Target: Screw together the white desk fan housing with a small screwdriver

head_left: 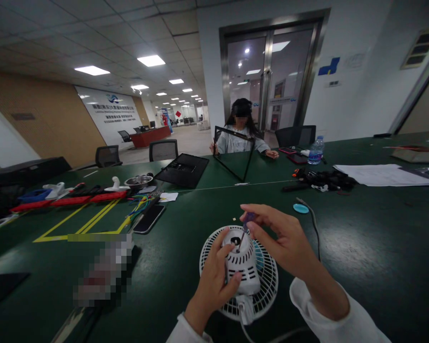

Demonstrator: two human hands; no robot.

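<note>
A small white fan (242, 267) lies face down on the green table, its motor housing upward and its round grille beneath. Around the left side of that housing my left hand (216, 274) is wrapped, thumb and fingers pressing on the white plastic. My right hand (280, 233) pinches the purple handle of a screwdriver (249, 220). The thin shaft slants down to the top of the housing, close to a dark opening; whether the tip sits in a screw is too small to tell. A cord runs from the fan's neck toward the front edge.
Across the green table (171, 286), a person (240, 124) holds a black frame (232, 175) upright. A phone (149, 219), coloured wires and a metal bowl (138, 181) are to the left. A blue lid (301, 208), a grey cable, a water bottle (316, 150) and papers (386, 174) lie to the right.
</note>
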